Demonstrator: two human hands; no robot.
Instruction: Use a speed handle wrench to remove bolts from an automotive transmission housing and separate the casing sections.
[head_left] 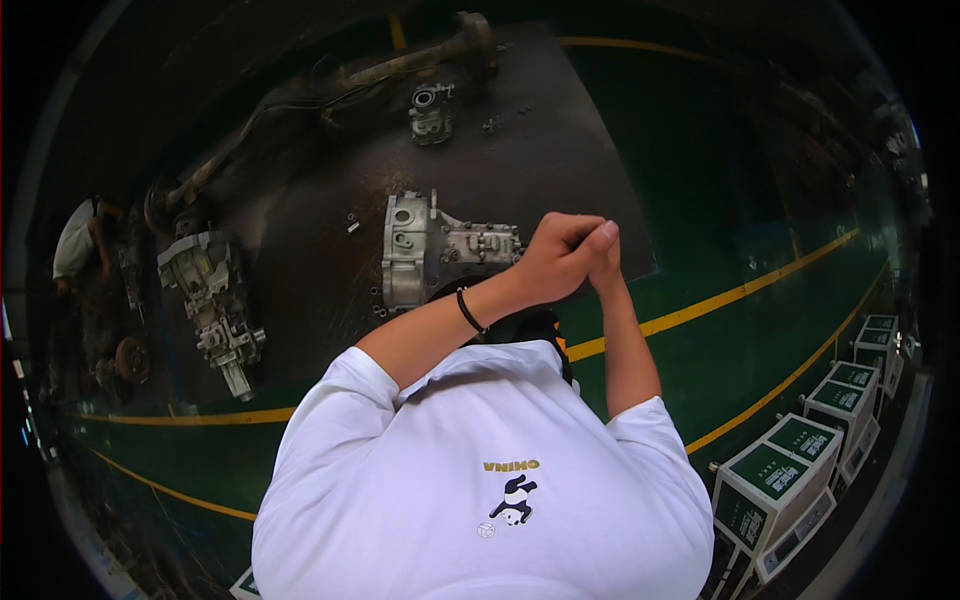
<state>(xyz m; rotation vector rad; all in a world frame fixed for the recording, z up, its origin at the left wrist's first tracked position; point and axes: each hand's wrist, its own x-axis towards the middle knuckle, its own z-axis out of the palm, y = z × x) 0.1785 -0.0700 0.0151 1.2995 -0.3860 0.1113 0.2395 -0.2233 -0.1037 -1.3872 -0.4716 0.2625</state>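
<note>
My left hand [553, 262] and my right hand [604, 254] are pressed together in front of my chest, the left one wrapped round the right. Neither holds any object. A black band [470, 311] circles my left wrist. Below the hands, on a dark floor mat [560, 130], lies a silver metal gearbox housing [425, 250]. My white T-shirt [470, 470] fills the lower middle of the view.
A second gearbox [212, 295] lies on the left, a smaller metal part [430, 110] and a long axle [420, 62] farther back. Loose bolts [352, 222] dot the mat. Another person [80, 240] crouches far left. Green-and-white boxes [790, 470] line the right. Yellow lines [740, 292] cross the green floor.
</note>
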